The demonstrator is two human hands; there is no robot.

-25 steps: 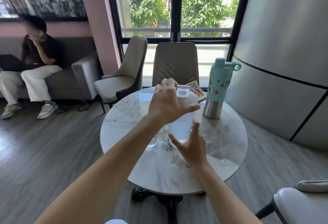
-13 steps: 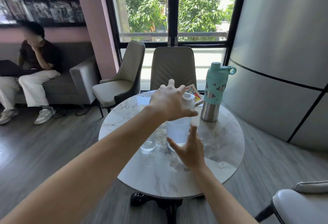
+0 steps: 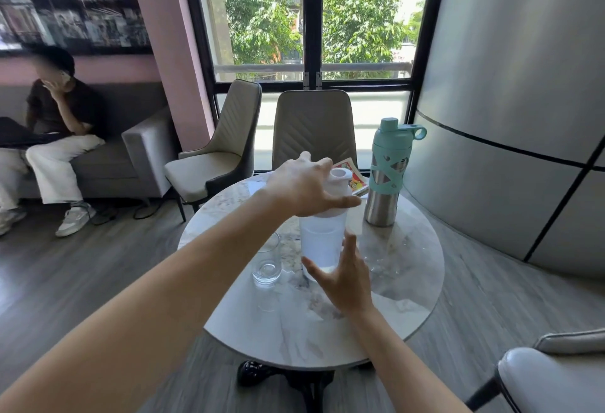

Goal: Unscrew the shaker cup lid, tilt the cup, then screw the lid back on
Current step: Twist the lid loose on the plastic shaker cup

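Note:
A translucent shaker cup (image 3: 322, 242) with a white screw lid (image 3: 342, 177) stands upright near the middle of a round marble table (image 3: 393, 298). My left hand (image 3: 304, 188) comes from above and clasps the lid, thumb stretched to the right along its rim. My right hand (image 3: 347, 278) is at the cup's lower part on the near side, thumb on the left and fingers on the right of the base. Most of the lid is hidden under my left hand.
An empty clear glass (image 3: 266, 262) stands just left of the cup. A steel bottle with a teal sleeve (image 3: 388, 177) stands behind it to the right, beside a colourful card (image 3: 355, 180). Chairs (image 3: 314, 124) ring the table. A person sits on a sofa (image 3: 62, 131) far left.
My left hand has settled lower over the lid and turned, so it covers more of the lid. My right hand stays at the cup's base. The cup has not moved.

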